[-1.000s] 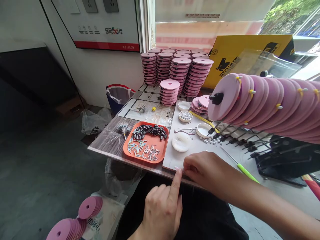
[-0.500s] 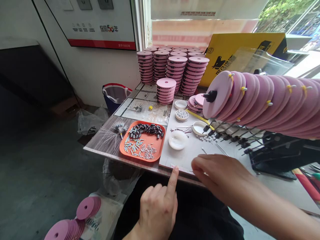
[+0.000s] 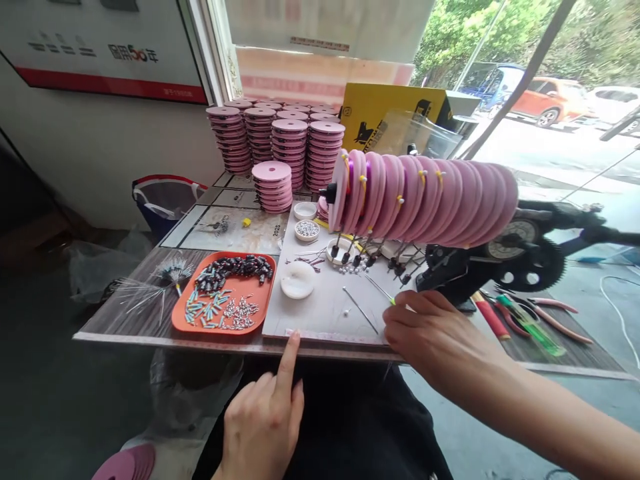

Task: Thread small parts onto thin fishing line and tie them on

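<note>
My left hand (image 3: 263, 417) is below the table's front edge, index finger stretched up and pressing on a thin strip (image 3: 320, 333) at the near edge of the white board (image 3: 327, 303); its other fingers are curled. My right hand (image 3: 435, 337) rests at the board's near right corner with fingers bent together over that same edge; what they pinch is hidden. A thin metal needle (image 3: 360, 309) and a green-handled tool (image 3: 380, 291) lie just beyond it. A row of pink discs (image 3: 425, 199) sits on a horizontal spindle above.
An orange tray (image 3: 225, 300) of small black, blue and silver parts sits left of the board. Stacks of pink discs (image 3: 275, 143) stand at the back by a yellow box (image 3: 390, 113). Small white dishes (image 3: 298, 279), a black geared machine (image 3: 520, 257) and pliers (image 3: 545, 319) are nearby.
The view swung right, showing the whole spindle, the machine and the street. My right hand slid right along the board's near edge; my left fingertip stayed on the strip.
</note>
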Action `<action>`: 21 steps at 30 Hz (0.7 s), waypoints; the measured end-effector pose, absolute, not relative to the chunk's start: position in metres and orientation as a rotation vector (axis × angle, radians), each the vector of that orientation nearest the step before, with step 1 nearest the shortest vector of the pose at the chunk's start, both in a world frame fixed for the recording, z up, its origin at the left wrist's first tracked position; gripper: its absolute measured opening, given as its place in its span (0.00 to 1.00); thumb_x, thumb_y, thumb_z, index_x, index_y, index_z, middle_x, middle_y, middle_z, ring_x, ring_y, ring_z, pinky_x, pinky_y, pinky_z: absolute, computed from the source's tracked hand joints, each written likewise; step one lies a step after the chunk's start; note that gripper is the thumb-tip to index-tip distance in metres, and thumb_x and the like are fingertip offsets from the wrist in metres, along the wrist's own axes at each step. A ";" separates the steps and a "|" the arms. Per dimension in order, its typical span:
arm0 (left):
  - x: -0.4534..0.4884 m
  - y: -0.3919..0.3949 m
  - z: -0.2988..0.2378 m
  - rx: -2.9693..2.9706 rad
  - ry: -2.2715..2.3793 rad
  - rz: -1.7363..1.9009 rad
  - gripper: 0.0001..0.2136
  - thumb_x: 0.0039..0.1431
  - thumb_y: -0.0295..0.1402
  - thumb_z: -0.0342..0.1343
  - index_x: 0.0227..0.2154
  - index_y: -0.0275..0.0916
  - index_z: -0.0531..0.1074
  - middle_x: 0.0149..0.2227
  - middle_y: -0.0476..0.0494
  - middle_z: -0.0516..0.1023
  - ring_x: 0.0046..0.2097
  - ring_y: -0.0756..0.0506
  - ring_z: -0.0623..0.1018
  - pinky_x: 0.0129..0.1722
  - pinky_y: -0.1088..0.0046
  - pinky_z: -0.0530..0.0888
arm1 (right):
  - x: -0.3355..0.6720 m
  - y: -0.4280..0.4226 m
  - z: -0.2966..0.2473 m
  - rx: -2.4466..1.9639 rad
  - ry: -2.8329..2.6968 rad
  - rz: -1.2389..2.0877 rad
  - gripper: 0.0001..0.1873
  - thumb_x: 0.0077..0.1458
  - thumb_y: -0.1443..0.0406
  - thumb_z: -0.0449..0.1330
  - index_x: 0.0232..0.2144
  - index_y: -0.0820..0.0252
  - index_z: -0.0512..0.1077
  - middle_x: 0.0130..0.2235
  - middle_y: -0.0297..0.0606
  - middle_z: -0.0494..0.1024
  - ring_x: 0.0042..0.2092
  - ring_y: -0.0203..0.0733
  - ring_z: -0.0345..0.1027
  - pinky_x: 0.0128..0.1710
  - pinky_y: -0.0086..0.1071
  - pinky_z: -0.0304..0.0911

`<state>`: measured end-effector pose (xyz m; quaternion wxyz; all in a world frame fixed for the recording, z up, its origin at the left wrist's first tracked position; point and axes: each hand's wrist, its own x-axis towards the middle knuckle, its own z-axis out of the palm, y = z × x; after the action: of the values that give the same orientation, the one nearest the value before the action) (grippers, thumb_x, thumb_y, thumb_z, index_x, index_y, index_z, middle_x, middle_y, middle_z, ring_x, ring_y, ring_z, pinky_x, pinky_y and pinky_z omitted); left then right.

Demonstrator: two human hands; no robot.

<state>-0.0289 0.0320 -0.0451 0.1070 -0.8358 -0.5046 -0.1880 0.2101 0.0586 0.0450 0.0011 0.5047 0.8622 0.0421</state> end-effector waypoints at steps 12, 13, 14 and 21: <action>-0.030 0.035 -0.045 -2.445 -1.487 -0.555 0.26 0.60 0.29 0.46 0.61 0.36 0.48 0.16 0.57 0.66 0.17 0.51 0.70 0.21 0.74 0.63 | 0.208 0.065 0.049 1.513 2.627 0.002 0.10 0.46 0.77 0.61 0.21 0.61 0.69 0.26 0.35 0.72 0.35 0.42 0.62 0.33 0.34 0.47; -0.030 0.035 -0.046 -2.443 -1.486 -0.552 0.26 0.61 0.29 0.46 0.61 0.36 0.48 0.16 0.57 0.66 0.17 0.51 0.70 0.21 0.74 0.63 | 0.208 0.065 0.049 1.504 2.624 -0.005 0.09 0.46 0.77 0.61 0.21 0.61 0.69 0.26 0.35 0.72 0.35 0.42 0.62 0.33 0.34 0.48; -0.030 0.035 -0.047 -2.445 -1.488 -0.546 0.26 0.61 0.29 0.46 0.61 0.36 0.48 0.16 0.57 0.66 0.17 0.51 0.70 0.21 0.74 0.63 | 0.208 0.065 0.049 1.497 2.619 -0.015 0.09 0.46 0.77 0.60 0.21 0.61 0.69 0.26 0.35 0.72 0.35 0.42 0.62 0.33 0.34 0.48; -0.034 0.034 -0.036 -2.641 -1.630 -0.776 0.27 0.60 0.31 0.48 0.61 0.42 0.49 0.17 0.57 0.69 0.17 0.51 0.71 0.20 0.77 0.65 | 0.212 0.062 0.055 1.517 2.725 -0.119 0.10 0.50 0.75 0.59 0.21 0.61 0.68 0.28 0.37 0.73 0.37 0.44 0.63 0.35 0.35 0.53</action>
<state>-0.0339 0.0338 -0.0361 -0.0286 -0.8252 -0.5092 -0.2426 0.2121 0.0620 0.0550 0.0104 0.4860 0.8731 -0.0382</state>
